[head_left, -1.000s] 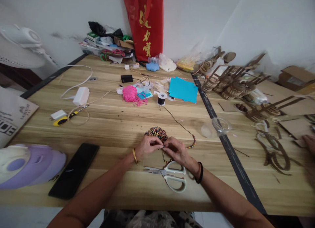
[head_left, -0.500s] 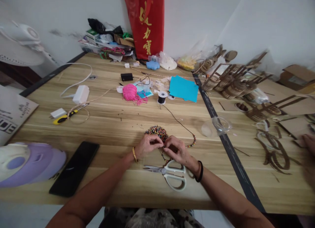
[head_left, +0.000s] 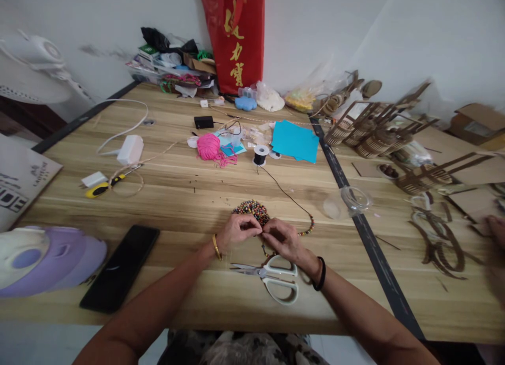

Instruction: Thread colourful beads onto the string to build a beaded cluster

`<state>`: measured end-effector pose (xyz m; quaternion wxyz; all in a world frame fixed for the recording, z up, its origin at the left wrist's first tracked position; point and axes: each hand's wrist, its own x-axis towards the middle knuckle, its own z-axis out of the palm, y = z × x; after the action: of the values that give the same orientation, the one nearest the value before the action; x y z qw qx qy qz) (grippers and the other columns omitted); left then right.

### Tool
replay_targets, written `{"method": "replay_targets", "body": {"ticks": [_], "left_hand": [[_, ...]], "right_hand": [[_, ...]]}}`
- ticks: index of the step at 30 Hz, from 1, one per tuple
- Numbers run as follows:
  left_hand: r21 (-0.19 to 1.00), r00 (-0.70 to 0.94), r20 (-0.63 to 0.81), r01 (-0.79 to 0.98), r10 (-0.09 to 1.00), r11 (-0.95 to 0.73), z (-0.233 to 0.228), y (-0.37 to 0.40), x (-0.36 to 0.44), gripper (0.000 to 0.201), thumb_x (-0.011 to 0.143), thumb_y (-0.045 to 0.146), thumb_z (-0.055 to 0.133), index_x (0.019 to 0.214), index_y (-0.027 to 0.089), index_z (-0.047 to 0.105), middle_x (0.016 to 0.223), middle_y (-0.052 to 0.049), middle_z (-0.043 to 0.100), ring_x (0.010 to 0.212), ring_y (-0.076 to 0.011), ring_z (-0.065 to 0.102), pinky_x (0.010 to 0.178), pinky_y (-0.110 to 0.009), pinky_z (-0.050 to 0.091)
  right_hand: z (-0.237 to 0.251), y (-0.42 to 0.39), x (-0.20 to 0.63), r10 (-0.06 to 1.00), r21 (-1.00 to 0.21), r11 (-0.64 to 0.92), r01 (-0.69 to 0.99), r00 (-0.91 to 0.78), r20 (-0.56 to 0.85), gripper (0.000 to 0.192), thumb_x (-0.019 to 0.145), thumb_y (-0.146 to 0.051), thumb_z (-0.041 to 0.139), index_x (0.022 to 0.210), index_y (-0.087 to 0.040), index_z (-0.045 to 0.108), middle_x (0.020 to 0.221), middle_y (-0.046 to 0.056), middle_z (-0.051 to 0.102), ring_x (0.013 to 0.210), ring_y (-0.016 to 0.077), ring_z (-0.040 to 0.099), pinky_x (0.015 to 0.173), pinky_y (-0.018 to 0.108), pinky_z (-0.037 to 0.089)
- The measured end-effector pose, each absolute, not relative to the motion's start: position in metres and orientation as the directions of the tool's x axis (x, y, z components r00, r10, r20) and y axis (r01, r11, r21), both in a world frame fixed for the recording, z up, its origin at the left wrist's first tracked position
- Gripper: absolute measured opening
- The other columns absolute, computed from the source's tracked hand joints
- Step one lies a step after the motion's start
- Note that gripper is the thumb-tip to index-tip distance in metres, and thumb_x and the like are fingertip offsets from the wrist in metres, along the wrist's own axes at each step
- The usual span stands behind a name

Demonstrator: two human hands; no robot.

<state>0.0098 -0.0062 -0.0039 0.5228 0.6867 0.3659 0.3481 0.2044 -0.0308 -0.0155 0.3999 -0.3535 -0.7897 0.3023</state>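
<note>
Cord (head_left: 312, 224), part-beaded, apparently pinched in left hand (head_left: 241, 230) and right hand (head_left: 283, 240), close in front of heaped beads (head_left: 251, 209) on the worktop (head_left: 193, 207). Likely risks: beads scattered by brushing knuckles, or a dangling end snagged on nearby scissors (head_left: 261, 273).

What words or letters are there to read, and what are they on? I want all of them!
"力" and "寶": gold, on the red bag; the character above them is partly hidden by the strap.
"LAOYECHE", as best I can tell: on the white box.
Big black letters, same box: cut off and unclear.
Green box in the heap: too small to read.
</note>
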Motion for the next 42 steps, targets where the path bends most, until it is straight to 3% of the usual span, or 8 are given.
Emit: {"method": "replay_targets", "body": {"ticks": [30,37,42], "left_hand": [[0.912,0.433,0.121,0.308,0.893,-0.272,0.002,0.002,-0.001,0.012,0.075,0.023,0.064,0.072,0.012,0.068,0.073,-0.005,0.069,0.067,-0.0131,0.06,0.065,-0.022,0.045],[0.903,0.486,0.011,0.371,0.874,-0.217,0.012,0.014,-0.018,0.012,0.073,0.023,0.064,0.071,0.012,0.068,0.067,-0.003,0.068,0.057,-0.0102,0.056,0.055,-0.019,0.042],[0.841,0.612,-0.013,0.435,0.791,-0.322,0.009,0.014,-0.023,0.004,0.068,0.016,0.065,0.067,0.014,0.069,0.059,0.001,0.063,0.051,-0.008,0.05,0.05,-0.017,0.038]], "right_hand": [[-0.011,-0.029,0.205,0.83,-0.772,0.532,0.349,-0.394,0.394,0.018,0.093,-0.031,0.05,0.083,-0.018,0.059,0.074,0.004,0.06,0.069,0.0149,0.055,0.064,0.027,0.045],[-0.011,-0.029,0.205,0.838,-0.774,0.519,0.362,-0.393,0.378,0.017,0.092,-0.029,0.05,0.082,-0.018,0.057,0.073,0.003,0.059,0.067,0.0145,0.054,0.062,0.026,0.044],[-0.012,-0.029,0.206,0.842,-0.776,0.511,0.369,-0.396,0.366,0.018,0.092,-0.03,0.05,0.082,-0.018,0.058,0.072,0.004,0.059,0.066,0.0146,0.053,0.061,0.026,0.044]]}}
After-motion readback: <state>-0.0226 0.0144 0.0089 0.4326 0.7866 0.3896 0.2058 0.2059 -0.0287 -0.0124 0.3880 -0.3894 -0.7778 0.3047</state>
